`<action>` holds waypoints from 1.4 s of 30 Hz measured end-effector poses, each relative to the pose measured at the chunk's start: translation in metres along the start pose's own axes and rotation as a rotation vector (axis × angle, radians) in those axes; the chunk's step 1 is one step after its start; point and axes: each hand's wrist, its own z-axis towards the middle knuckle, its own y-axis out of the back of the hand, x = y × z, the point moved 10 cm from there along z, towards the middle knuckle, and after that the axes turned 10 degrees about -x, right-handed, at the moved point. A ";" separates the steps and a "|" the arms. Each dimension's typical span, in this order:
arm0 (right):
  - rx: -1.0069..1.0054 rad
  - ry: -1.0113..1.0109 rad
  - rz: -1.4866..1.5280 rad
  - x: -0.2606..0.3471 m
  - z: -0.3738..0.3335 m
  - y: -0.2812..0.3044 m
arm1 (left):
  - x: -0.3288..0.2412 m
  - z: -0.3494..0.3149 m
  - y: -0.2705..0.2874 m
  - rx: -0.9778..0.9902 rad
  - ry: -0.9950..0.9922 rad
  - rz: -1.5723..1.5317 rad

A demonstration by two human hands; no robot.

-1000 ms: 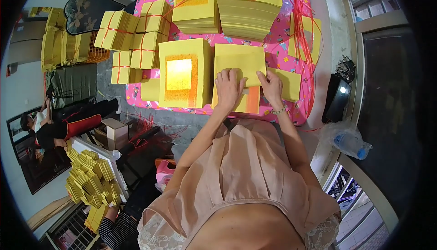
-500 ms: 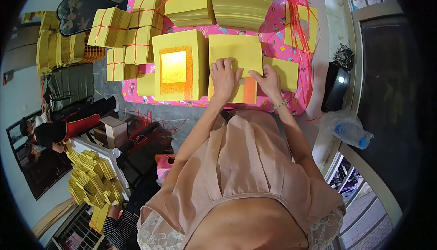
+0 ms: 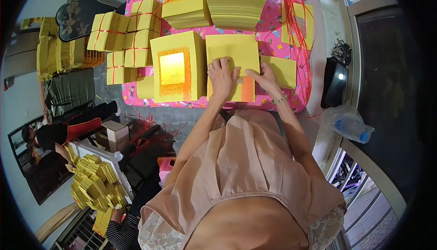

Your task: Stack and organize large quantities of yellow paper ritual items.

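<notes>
At twelve o'clock, a plain yellow paper sheet [image 3: 227, 47] tops an orange-banded paper stack [image 3: 248, 93]. The loosely spread left hand [image 3: 222, 78] rests on it; the half-curled right hand [image 3: 265, 79] has moved inward to its edge, grip unclear, both seemingly steadying it.

Tabletop [image 3: 273, 38]: pink w/ small multicol. print, rounded near corners. Directly on it: front L stack [image 3: 176, 68], yel. paper, gold & orange on top; front R stack [image 3: 233, 52], yel., just beside it. Behind those, back L stack [image 3: 185, 11] & back R stack [image 3: 234, 3], side by side, both thick. L edge: red-tied bundles [image 3: 138, 47], grouped; flat yel. piece [image 3: 145, 87] nr front L corner. R side: yel. paper [image 3: 281, 71] by front R stack; farther back, yel. sheet [image 3: 307, 27], partly under red strings [image 3: 292, 15].
</notes>
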 end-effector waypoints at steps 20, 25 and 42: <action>-0.083 0.168 0.019 0.055 -0.026 0.011 | 0.003 0.002 0.032 -0.026 -0.034 -0.292; 0.145 -0.136 0.387 0.042 -0.027 0.003 | 0.007 -0.001 0.052 -0.132 -0.003 -0.336; 0.053 0.026 0.658 0.058 -0.051 0.075 | -0.065 -0.043 -0.059 0.557 0.872 -1.432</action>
